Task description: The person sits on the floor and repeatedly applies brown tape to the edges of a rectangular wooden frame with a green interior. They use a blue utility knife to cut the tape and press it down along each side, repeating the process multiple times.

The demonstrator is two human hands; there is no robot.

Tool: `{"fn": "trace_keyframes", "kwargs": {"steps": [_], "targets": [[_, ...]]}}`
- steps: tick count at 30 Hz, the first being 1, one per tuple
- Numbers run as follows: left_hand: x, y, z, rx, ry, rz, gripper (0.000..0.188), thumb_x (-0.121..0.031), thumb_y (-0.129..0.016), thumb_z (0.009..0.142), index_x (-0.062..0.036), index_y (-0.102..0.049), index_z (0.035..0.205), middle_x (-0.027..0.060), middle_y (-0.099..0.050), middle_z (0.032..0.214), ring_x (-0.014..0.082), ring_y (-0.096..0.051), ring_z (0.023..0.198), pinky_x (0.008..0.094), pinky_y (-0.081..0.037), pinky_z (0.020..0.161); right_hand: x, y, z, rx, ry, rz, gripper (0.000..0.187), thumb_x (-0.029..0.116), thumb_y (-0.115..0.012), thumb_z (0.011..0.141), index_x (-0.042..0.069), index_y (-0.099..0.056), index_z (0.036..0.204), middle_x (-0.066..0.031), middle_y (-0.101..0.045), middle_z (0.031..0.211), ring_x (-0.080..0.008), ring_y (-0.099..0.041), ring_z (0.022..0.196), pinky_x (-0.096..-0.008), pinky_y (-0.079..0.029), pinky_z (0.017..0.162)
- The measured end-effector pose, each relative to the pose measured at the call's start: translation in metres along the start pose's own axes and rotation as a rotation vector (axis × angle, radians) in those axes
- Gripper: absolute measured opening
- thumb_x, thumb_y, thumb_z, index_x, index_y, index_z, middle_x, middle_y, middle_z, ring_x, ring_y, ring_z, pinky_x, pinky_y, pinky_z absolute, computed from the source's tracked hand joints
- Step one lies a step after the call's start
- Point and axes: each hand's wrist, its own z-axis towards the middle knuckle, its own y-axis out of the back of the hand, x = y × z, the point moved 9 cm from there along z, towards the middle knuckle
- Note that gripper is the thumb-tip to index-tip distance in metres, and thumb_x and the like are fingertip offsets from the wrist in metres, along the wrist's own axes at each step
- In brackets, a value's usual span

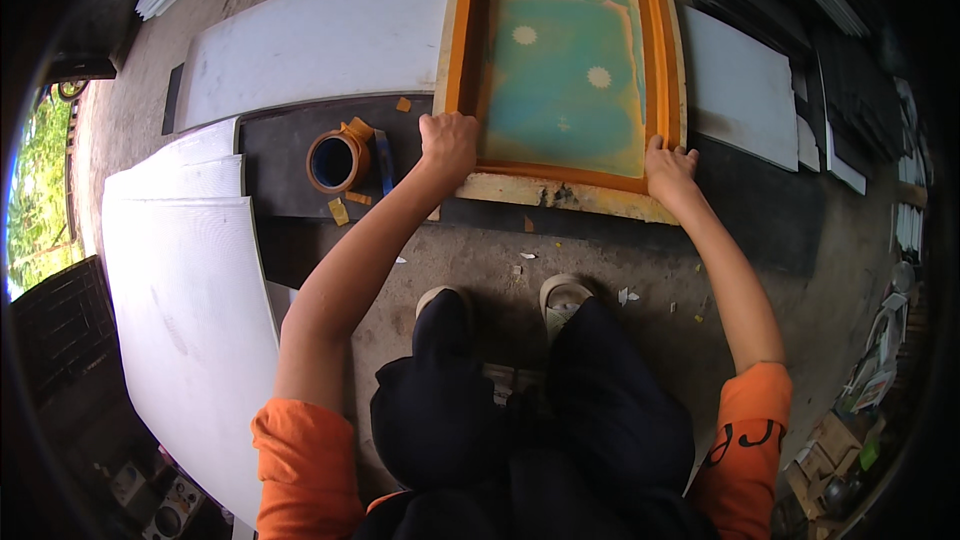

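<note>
A wooden screen-printing frame (560, 190) lies across white and black boards in front of me, its inner edges lined with orange-brown tape. Stretched inside it is a blue-green mesh (560, 115) with two pale sunburst shapes and a small faint mark. My left hand (449, 148) is closed round the frame's left side near its near corner. At the opposite side, my right hand (669, 166) grips the right edge near the other near corner. The undersides of the fingers are partly hidden by the frame.
A brown tape roll (334, 162) sits left of the frame, beside a blue strip (384, 160) and tape scraps. White panels (190, 310) are stacked at my left. Another white board (320, 45) lies farther off. Dark boards (850, 90) and panels stand at the right. Small scraps litter the floor.
</note>
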Motion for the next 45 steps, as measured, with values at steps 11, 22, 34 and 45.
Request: {"fn": "trace_keyframes", "kwargs": {"steps": [11,22,34,45], "targets": [[-0.006,-0.002,0.000,0.028,-0.001,0.089,0.009,-0.013,-0.065,0.071,-0.0175,-0.067,0.078,0.0002,-0.065,0.077,0.0163,-0.063,0.080,0.0313,-0.036,0.065,0.018,0.007,-0.006,-0.080,0.022,-0.207,0.044,0.011,-0.061,0.075,0.001,-0.044,0.115,-0.0157,-0.064,0.097,-0.0273,-0.053,0.106,-0.0403,-0.030,0.088],[-0.009,-0.004,0.002,0.081,-0.010,0.130,0.012,-0.013,-0.066,0.070,-0.0182,-0.068,0.080,-0.0006,-0.066,0.079,0.0160,-0.063,0.080,0.0306,-0.036,0.064,0.017,-0.002,-0.004,0.009,0.051,-0.154,0.051,0.012,-0.063,0.074,0.000,-0.042,0.119,-0.0143,-0.065,0.098,-0.0283,-0.052,0.108,-0.0405,-0.029,0.091],[-0.011,-0.001,-0.001,0.116,-0.010,0.148,0.013,-0.014,-0.067,0.070,-0.0185,-0.069,0.082,-0.0015,-0.066,0.082,0.0156,-0.063,0.081,0.0310,-0.037,0.064,0.020,-0.004,0.000,0.002,0.053,-0.162,0.047,0.011,-0.062,0.073,0.000,-0.044,0.115,-0.0162,-0.065,0.097,-0.0283,-0.053,0.106,-0.0402,-0.029,0.089],[-0.016,-0.004,-0.001,0.132,-0.012,0.348,0.035,-0.018,-0.075,0.062,-0.0110,-0.059,0.093,-0.0024,-0.062,0.076,0.0132,-0.062,0.075,0.0294,-0.037,0.059,0.022,-0.012,0.000,0.045,0.047,-0.257,0.052,0.012,-0.064,0.073,0.003,-0.044,0.120,-0.0129,-0.065,0.101,-0.0277,-0.053,0.108,-0.0406,-0.028,0.088]]}}
